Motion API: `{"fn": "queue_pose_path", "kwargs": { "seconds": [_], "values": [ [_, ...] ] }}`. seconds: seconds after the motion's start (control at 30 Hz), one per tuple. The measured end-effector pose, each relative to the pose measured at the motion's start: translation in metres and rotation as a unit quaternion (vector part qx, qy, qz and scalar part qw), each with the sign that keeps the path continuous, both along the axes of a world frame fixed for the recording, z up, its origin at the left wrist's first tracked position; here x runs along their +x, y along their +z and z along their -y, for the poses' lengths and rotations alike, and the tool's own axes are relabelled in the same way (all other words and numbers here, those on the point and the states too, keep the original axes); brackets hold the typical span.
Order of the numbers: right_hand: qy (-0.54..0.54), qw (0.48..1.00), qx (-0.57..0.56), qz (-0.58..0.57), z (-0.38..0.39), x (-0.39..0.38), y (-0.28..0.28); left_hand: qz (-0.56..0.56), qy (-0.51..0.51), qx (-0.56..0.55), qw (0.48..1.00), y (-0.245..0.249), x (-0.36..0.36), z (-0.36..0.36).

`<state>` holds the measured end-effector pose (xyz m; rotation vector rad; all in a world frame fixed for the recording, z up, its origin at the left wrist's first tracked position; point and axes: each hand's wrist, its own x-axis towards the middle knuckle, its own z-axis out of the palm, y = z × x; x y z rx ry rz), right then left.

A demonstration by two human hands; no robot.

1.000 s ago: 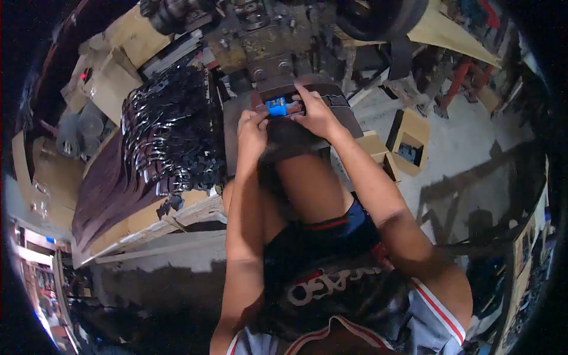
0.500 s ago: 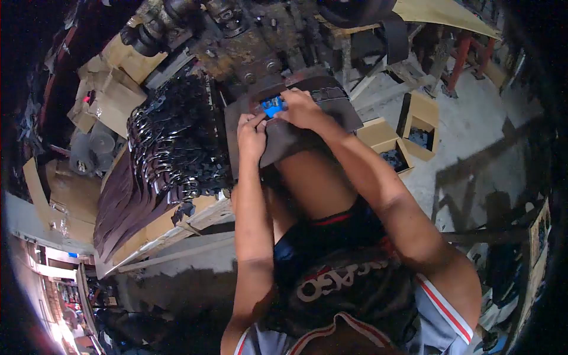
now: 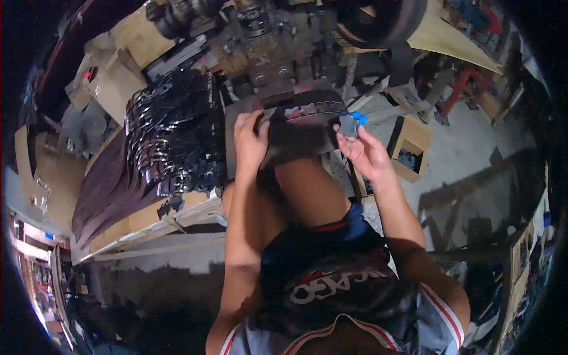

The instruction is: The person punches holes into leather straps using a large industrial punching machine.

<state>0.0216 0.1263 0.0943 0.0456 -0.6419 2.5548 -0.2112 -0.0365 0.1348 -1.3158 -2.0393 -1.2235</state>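
Observation:
Raised at the right end of the dark board, my right hand [image 3: 368, 155] pinches a small flat grey piece [image 3: 348, 125] between thumb and fingertips. A bright blue part [image 3: 360, 118] shows just behind that piece. My left hand [image 3: 251, 141] rests at the left side of the dark board [image 3: 302, 139], fingers curled in toward the thumb near the end of a metal-edged strip [image 3: 313, 110]; what it holds there, if anything, I cannot tell. The board lies in front of the machine, above my knees.
A greasy machine [image 3: 266, 47] stands ahead, with a large wheel [image 3: 378, 21] at upper right. To the left, a bench carries a heap of dark straps with metal buckles [image 3: 154, 142]. An open cardboard box [image 3: 412, 141] with small dark pieces sits on the floor at right.
My right hand has moved right, off the board's middle, taking the blue part and grey piece with it. My left hand stays at the board's left side. The view has shifted slightly.

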Motion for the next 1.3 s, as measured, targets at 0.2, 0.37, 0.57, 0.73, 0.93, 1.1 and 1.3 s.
{"fn": "queue_pose_path", "kwargs": {
  "seconds": [0.2,0.37,0.57,0.73,0.93,1.1,1.3],
  "values": [
    [0.066,0.997,-0.002,-0.049,0.022,0.011,0.006,-0.064,-0.222,0.068,0.970,0.032,0.098,-0.008],
    [0.056,0.996,0.016,-0.063,0.035,0.018,0.010,-0.032,-0.250,0.012,0.968,0.042,0.135,-0.015],
    [0.045,0.998,0.008,-0.048,0.032,0.032,-0.005,-0.063,-0.249,0.021,0.966,0.020,0.138,-0.024],
    [0.031,0.999,-0.023,-0.035,0.031,0.048,-0.014,-0.002,-0.268,0.010,0.963,0.002,0.147,-0.038],
    [0.007,0.999,-0.053,-0.009,0.033,0.057,-0.018,0.027,-0.279,0.031,0.959,-0.007,0.158,-0.046],
    [0.011,0.998,-0.055,0.000,0.029,0.055,-0.037,0.076,-0.298,0.005,0.951,-0.009,0.153,-0.047],
    [0.007,0.999,-0.012,0.046,0.035,0.050,-0.033,0.166,-0.299,-0.061,0.938,-0.014,0.142,-0.043]
  ]
}}
